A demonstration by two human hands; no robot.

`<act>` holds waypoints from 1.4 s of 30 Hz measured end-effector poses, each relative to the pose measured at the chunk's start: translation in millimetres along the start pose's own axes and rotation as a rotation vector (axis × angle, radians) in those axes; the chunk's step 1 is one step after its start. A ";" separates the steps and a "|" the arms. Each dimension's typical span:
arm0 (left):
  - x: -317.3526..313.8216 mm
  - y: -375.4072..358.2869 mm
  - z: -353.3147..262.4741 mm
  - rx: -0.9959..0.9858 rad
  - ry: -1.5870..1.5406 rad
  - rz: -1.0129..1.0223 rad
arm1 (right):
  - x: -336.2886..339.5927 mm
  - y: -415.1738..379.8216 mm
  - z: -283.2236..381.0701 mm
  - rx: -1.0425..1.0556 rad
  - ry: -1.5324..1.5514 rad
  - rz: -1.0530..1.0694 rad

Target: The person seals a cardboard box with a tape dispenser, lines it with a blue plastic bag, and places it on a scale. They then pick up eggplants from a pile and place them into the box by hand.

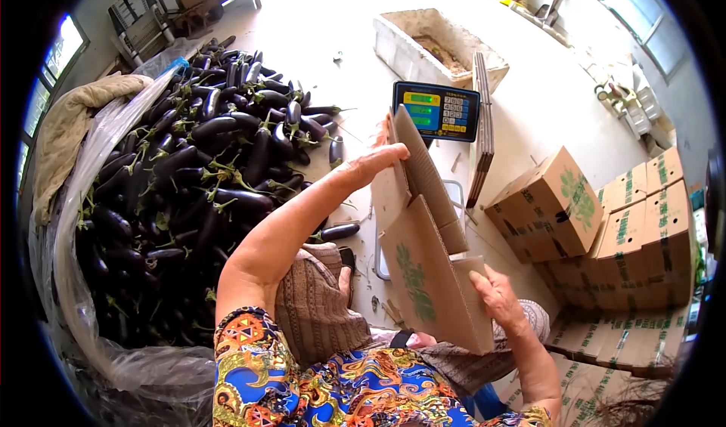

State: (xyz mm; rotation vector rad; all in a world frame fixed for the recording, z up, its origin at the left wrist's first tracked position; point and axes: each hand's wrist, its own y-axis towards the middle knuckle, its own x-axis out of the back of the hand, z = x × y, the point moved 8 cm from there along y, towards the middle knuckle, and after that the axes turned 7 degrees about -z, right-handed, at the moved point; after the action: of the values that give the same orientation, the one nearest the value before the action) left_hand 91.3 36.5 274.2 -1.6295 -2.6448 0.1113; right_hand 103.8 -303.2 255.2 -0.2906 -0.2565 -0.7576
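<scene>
A cardboard box (427, 264) with a green printed plant design is held tilted in front of me, its flaps standing loose. My left hand (384, 159) grips its far upper edge, thumb over the cardboard and the other fingers mostly hidden behind it. At the near right corner, my right hand (499, 298) is closed on a flap. Just beyond the box stands a scale display (436, 111) with lit green digits. Part of the scale's platform (380, 257) shows beneath the box. To the left lies a large heap of dark purple eggplants (219, 155).
Flat folded cardboard (482, 132) stands upright right of the display, near a white foam crate (404, 49). Closed cartons (544, 208) are stacked at the right. Clear plastic sheeting (76, 268) and a beige blanket (76, 125) edge the heap.
</scene>
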 end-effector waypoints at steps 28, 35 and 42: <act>-133.5 13.9 -23.8 -0.330 0.864 0.397 | 55.8 49.7 26.9 0.353 -0.430 -0.429; -129.6 -5.6 -4.5 -0.247 0.872 0.518 | 4.0 79.7 -7.7 0.390 -0.538 -0.137; -114.4 5.9 40.6 -0.096 0.580 0.760 | -34.1 70.8 20.7 0.711 -0.745 -0.041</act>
State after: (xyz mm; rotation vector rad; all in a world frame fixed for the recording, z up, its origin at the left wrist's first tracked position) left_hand 145.4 -64.8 234.4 -2.1816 -1.5531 -0.4097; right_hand 127.3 -225.4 251.5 0.1265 -1.2069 -0.5281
